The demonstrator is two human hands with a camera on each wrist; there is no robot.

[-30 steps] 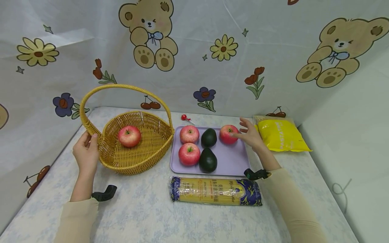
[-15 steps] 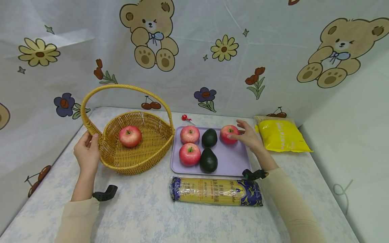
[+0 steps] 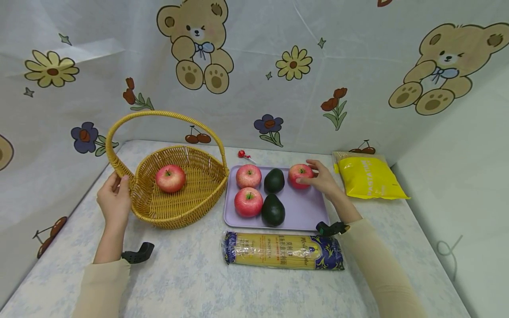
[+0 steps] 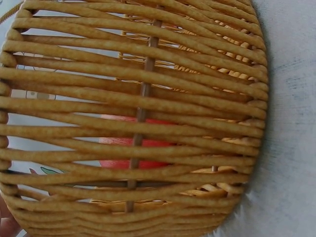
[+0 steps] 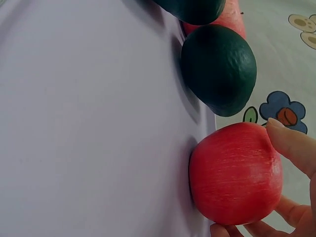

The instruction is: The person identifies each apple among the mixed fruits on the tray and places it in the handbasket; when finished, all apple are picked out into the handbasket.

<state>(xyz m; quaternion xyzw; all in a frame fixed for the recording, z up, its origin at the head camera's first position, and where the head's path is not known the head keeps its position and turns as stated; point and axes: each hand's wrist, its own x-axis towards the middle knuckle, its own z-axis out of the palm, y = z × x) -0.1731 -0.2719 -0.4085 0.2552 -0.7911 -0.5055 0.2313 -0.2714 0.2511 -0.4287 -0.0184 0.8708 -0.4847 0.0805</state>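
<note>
My left hand point(image 3: 114, 198) grips the left end of the handle on a yellow wicker basket point(image 3: 175, 216). One red apple point(image 3: 170, 178) lies inside the basket. In the left wrist view the woven wall point(image 4: 133, 103) hides most of that apple, and only a bit of a finger shows at the corner. My right hand point(image 3: 324, 180) has thumb and fingers round another red apple point(image 5: 237, 173) at the right back of a lilac tray point(image 3: 304, 212). That apple still rests on the tray. Left of it are two dark green avocados point(image 3: 272, 210) and two more apples point(image 3: 248, 202).
A pack of spaghetti point(image 3: 282, 251) lies in front of the tray. Behind the tray is a red lollipop point(image 3: 242, 154). At the back right sits a yellow pasta bag point(image 3: 370, 176) over another packet. A printed cloth wall point(image 3: 246, 101) closes off the back.
My right hand has come left and slightly nearer to me, its thumb and fingers closing round the apple at the right of the tray. The left hand keeps its hold on the basket.
</note>
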